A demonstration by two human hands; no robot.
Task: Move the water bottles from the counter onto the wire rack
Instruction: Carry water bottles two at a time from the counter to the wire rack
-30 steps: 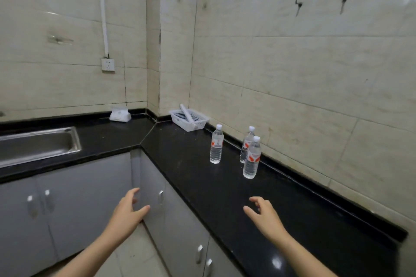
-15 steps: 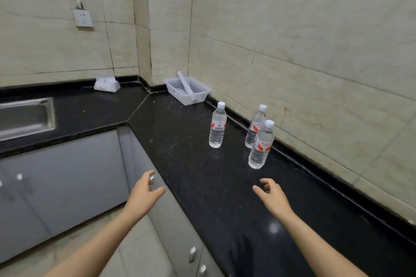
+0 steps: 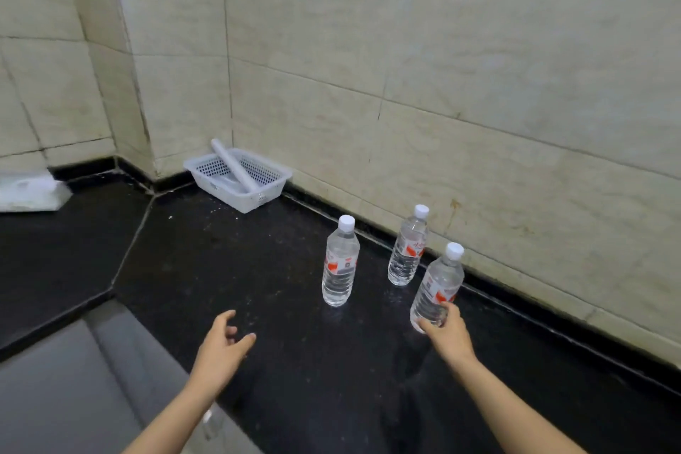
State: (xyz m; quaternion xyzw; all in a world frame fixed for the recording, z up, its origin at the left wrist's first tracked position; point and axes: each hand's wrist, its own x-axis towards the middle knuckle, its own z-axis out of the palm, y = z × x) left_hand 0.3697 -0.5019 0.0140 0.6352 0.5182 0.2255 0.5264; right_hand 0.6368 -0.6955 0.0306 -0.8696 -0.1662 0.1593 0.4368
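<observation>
Three clear water bottles with white caps and red-white labels stand on the black counter (image 3: 280,361). The nearest bottle (image 3: 438,284) is at the right, and my right hand (image 3: 446,334) wraps its fingers around the bottle's base. A second bottle (image 3: 339,262) stands to its left, a third bottle (image 3: 407,247) behind, close to the wall. My left hand (image 3: 221,350) hovers over the counter's front edge with fingers apart, holding nothing. No wire rack is in view.
A white plastic basket (image 3: 269,192) with a white tube lying in it sits in the corner against the tiled wall. A white pack of tissues (image 3: 29,192) lies at the far left. Grey cabinet doors (image 3: 73,387) are below the counter edge.
The view has moved closer and tilted down onto the counter. My right hand has reached forward and closed around the base of the nearest bottle. My left hand has risen over the counter edge.
</observation>
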